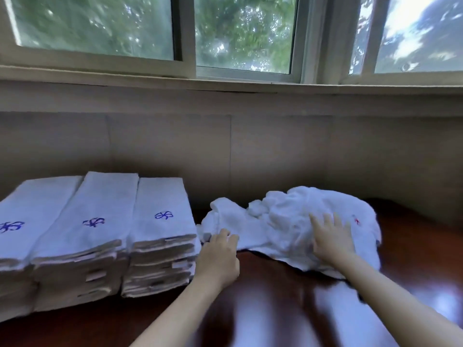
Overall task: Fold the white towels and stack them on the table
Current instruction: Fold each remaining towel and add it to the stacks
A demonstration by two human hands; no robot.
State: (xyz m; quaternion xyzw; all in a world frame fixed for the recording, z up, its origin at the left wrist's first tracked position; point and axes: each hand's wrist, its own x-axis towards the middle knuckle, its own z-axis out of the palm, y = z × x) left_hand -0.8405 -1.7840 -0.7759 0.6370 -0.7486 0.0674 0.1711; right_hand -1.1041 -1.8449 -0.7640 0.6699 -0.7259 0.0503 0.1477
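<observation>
While right hand (330,240) lies spread on the crumpled towel (283,216), centre right, left hand (220,246) meets its edge, grip unclear; flattening comes next, probably.

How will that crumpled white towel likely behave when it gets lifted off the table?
Probably floppy: the crumpled towel lies in loose bunched folds, so it should sag when lifted. It may also slide easily, since the dark table looks glossy.

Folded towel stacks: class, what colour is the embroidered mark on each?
Blue on the folded towel stacks, head view.
</observation>
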